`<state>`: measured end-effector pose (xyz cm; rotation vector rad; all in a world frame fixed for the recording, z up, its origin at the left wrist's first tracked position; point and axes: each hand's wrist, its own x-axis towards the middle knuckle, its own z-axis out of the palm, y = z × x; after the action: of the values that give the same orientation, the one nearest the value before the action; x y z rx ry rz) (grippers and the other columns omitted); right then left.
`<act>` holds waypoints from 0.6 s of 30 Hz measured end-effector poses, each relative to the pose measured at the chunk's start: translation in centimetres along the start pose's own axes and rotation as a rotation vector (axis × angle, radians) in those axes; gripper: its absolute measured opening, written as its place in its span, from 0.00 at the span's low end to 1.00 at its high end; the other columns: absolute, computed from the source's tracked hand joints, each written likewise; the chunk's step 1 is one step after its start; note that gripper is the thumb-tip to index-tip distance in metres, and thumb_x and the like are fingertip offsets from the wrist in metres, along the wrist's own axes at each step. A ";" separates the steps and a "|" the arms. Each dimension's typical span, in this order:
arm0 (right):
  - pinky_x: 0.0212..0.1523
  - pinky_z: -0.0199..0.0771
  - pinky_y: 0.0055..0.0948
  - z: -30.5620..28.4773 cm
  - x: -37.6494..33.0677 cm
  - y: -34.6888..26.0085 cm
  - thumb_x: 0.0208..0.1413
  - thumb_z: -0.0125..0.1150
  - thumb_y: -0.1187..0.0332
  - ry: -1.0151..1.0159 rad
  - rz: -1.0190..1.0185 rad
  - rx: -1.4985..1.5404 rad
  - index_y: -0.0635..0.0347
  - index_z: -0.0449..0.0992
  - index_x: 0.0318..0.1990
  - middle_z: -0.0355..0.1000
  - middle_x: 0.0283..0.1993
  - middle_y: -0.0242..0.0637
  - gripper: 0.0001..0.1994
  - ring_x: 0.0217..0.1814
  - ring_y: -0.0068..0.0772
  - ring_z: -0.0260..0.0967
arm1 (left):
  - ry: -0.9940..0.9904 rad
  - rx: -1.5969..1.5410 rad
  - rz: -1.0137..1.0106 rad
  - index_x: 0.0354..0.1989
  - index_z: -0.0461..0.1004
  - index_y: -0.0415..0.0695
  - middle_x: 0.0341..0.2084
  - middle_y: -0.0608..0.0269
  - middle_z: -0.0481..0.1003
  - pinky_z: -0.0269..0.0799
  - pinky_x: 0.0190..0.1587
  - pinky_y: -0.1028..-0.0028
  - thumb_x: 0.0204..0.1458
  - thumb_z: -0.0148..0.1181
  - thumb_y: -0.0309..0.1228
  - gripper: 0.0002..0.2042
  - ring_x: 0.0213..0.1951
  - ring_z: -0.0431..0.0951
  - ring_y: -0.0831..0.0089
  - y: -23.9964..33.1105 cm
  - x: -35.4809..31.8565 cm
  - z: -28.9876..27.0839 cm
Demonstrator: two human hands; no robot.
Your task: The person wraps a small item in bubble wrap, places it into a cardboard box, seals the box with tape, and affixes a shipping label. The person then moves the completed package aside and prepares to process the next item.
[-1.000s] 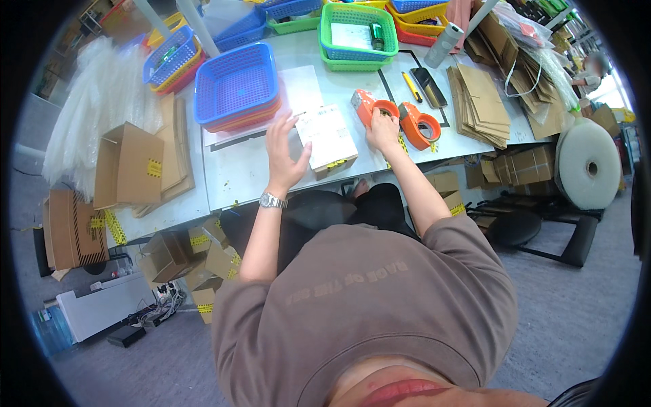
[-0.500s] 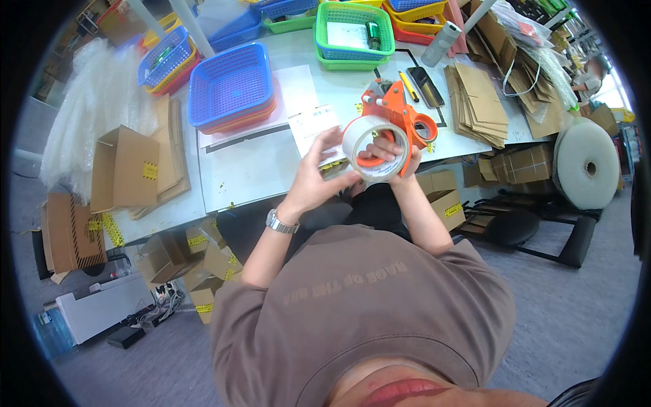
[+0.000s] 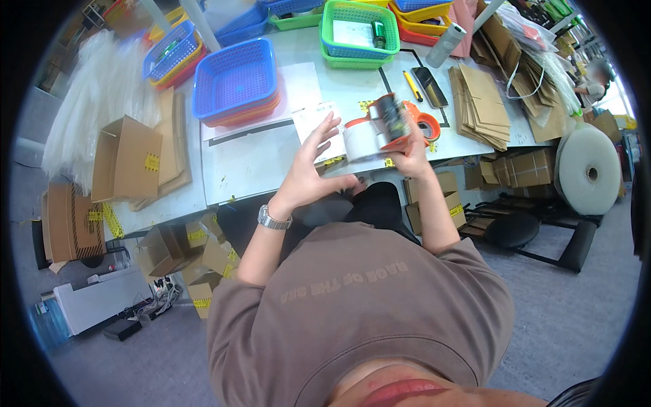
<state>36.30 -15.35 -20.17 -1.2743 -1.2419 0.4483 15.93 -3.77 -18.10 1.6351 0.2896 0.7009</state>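
My right hand (image 3: 410,152) grips an orange tape dispenser (image 3: 397,125) loaded with a roll of pale tape (image 3: 359,141), held up above the front edge of the grey table (image 3: 251,166). My left hand (image 3: 312,159) is raised beside the roll, its fingers spread and its fingertips touching the tape's left side. A small white box (image 3: 313,123) lies on the table just behind my left hand. A second orange dispenser (image 3: 427,125) rests on the table behind the held one.
A stack of blue and orange baskets (image 3: 234,81) sits on the table's left, a green basket (image 3: 359,30) at the back. Flat cardboard sheets (image 3: 485,102) lie to the right, with a knife (image 3: 411,85) and black phone (image 3: 429,86). Boxes (image 3: 125,159) crowd the left; a foam roll (image 3: 586,169) stands at right.
The tape dispenser was picked off the table and lifted; since half a second ago it has turned sideways and moved back toward the table. My left hand has opened against the roll.
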 end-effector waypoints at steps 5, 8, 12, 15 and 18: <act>0.46 0.66 0.37 -1.5 1.4 -2.5 0.31 0.59 0.81 -0.104 -0.228 -0.575 0.63 0.69 0.47 0.66 0.37 0.43 0.27 0.42 0.47 0.65 | 0.017 -0.285 -0.309 0.59 0.65 0.34 0.49 0.55 0.74 0.68 0.52 0.71 0.65 0.46 0.44 0.25 0.50 0.73 0.72 1.7 0.8 -0.6; 0.45 0.65 0.39 -1.5 1.3 -2.5 0.30 0.60 0.81 -0.085 -0.263 -0.688 0.61 0.70 0.47 0.66 0.36 0.42 0.27 0.42 0.49 0.65 | 0.013 -0.211 -0.274 0.47 0.76 0.34 0.39 0.60 0.79 0.70 0.49 0.76 0.64 0.49 0.39 0.19 0.44 0.76 0.77 2.1 1.1 -0.6; 0.49 0.65 0.37 -1.3 0.8 -2.2 0.32 0.60 0.80 -0.080 -0.210 -0.712 0.61 0.71 0.46 0.68 0.40 0.43 0.25 0.43 0.47 0.66 | 0.094 -0.178 -0.212 0.41 0.77 0.35 0.35 0.60 0.80 0.72 0.43 0.77 0.61 0.55 0.34 0.13 0.39 0.78 0.78 0.6 1.3 -0.2; 0.45 0.64 0.40 -1.1 0.9 -2.0 0.30 0.63 0.77 -0.073 -0.256 -0.708 0.59 0.71 0.47 0.66 0.36 0.41 0.27 0.41 0.47 0.65 | 0.204 0.035 -0.198 0.36 0.77 0.36 0.30 0.60 0.81 0.72 0.38 0.78 0.57 0.59 0.30 0.08 0.34 0.79 0.78 0.1 1.6 0.6; 0.45 0.64 0.39 -0.8 1.2 -2.3 0.31 0.66 0.75 -0.090 -0.258 -0.696 0.59 0.71 0.46 0.66 0.35 0.41 0.27 0.40 0.47 0.66 | 0.315 0.305 -0.145 0.33 0.75 0.36 0.26 0.60 0.80 0.71 0.32 0.79 0.56 0.60 0.27 0.06 0.29 0.79 0.79 0.2 1.7 1.4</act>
<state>36.64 -15.46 -17.47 -1.6442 -1.6924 -0.1390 18.00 -3.96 -17.45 1.7649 0.7660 0.8321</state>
